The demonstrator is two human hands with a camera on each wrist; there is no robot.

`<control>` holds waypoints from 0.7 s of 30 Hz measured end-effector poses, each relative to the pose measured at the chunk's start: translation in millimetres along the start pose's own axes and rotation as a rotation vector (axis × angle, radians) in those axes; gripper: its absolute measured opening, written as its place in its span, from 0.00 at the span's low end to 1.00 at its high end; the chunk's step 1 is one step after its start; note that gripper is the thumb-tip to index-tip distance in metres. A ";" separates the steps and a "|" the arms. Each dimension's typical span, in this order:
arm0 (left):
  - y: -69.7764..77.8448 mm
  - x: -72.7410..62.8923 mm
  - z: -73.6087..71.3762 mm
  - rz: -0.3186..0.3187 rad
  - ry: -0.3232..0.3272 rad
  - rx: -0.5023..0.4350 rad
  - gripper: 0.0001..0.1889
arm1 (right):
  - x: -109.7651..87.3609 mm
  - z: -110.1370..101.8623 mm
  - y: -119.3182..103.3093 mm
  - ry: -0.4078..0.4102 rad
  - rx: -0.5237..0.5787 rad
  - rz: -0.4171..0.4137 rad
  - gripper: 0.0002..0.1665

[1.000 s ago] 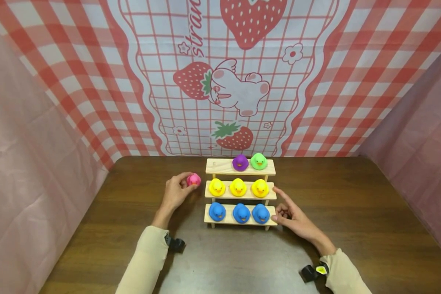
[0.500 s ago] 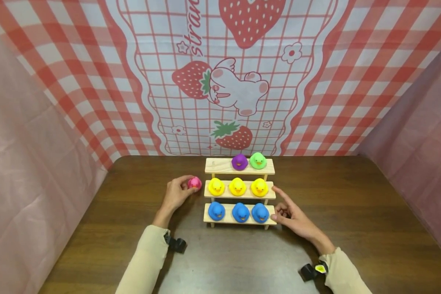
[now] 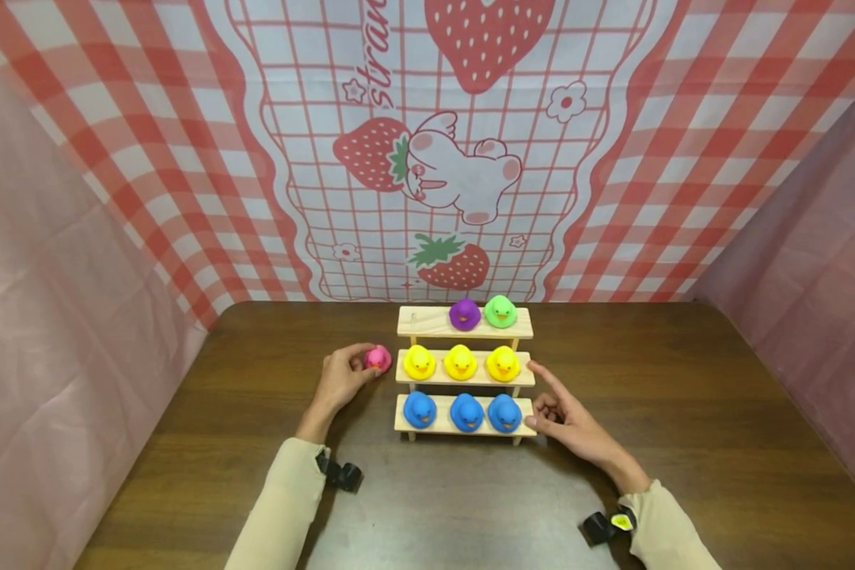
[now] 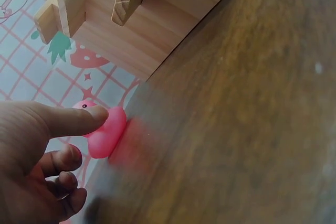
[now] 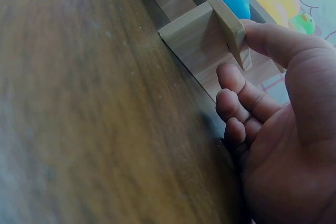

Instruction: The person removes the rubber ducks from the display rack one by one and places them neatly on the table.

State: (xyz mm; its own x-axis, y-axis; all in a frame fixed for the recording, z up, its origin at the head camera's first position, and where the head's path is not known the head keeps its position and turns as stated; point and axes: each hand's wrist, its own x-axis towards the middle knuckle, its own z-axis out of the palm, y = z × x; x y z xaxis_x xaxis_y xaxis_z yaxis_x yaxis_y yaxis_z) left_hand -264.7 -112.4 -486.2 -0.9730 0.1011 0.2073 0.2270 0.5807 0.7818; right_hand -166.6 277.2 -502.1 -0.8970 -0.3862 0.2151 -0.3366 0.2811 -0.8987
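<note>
Left of a three-tier wooden display stand [image 3: 435, 323], my left hand [image 3: 340, 378] pinches a pink rubber duck [image 3: 378, 359] between thumb and fingers. The left wrist view shows the thumb across the pink duck [image 4: 107, 132], its underside right at the tabletop. My right hand [image 3: 570, 419] touches the stand's right end, index finger stretched to the middle tier and thumb at the lowest tier's edge; its other fingers curl loosely around nothing. On the stand sit a purple duck [image 3: 465, 315] and a green duck [image 3: 501, 312] on top, three yellow ducks [image 3: 461, 362] midway, three blue ducks [image 3: 466, 412] below.
A brown wooden table [image 3: 427, 507] bears the stand. Behind it hangs a red-and-white checked cloth [image 3: 613, 198] with strawberry prints, and pink curtains [image 3: 64, 317] flank both sides. The top tier's left end is bare wood.
My left hand has brought the pink duck slightly down and toward me, beside the middle tier. The right hand stays at the stand's end.
</note>
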 end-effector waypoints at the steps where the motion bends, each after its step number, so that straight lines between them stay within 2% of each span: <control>1: 0.4 -0.1 -0.2 -0.002 0.000 0.001 0.21 | 0.0 -0.3 0.4 0.000 -0.001 -0.002 0.48; 9: 2.5 -0.2 -2.5 -0.006 0.002 -0.001 0.23 | 0.2 0.1 -1.0 -0.002 0.004 -0.004 0.49; 21: 14.8 -1.3 -16.3 0.019 0.047 -0.028 0.22 | 0.1 -0.2 1.3 -0.001 0.002 -0.016 0.48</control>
State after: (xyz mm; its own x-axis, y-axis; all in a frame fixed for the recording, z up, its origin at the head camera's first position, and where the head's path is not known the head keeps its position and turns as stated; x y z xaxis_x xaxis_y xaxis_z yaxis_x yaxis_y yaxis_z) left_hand -259.4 -117.1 -465.3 -0.9656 0.0739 0.2495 0.2475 0.5565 0.7931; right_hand -167.2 277.7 -503.1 -0.8913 -0.3914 0.2289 -0.3502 0.2736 -0.8958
